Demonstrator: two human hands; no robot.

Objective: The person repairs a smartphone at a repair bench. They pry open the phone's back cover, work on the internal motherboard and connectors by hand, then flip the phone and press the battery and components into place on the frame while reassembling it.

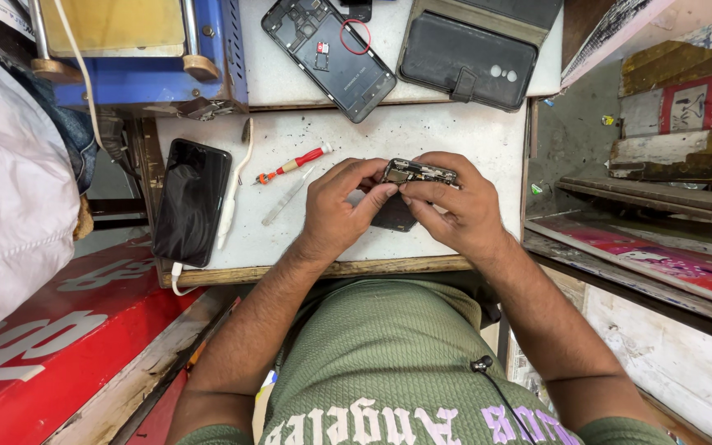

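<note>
Both hands meet over the white, scuffed worktop [455,136] with its wooden front edge, and every place below is told from that worktop. The left hand [335,210] and the right hand [455,206] each have their grip clamped on a small dark phone frame with exposed metal parts [419,172], held edge-up just above the worktop's middle; fingertips of both hands pinch its near edge, and a dark flat piece [393,216] shows beneath it between the hands. Left of the hands on the worktop lie a red-handled screwdriver [294,164], a thin clear plastic tool [286,198] and a white slim stick-shaped tool [231,198]. At the worktop's left edge lies a black glossy phone [191,200] with a white cable at its near end. On the worktop's far side rests an opened black phone without its back cover [329,54], a red ring marked near its top corner, and beside it a black leather wallet case [473,56]. Beyond the far left corner stands a blue metal machine [208,74]. Below the left side sits a red board with large pale lettering [51,330]; to the right are a red and white printed box [702,103] and a pink printed panel [669,264].
</note>
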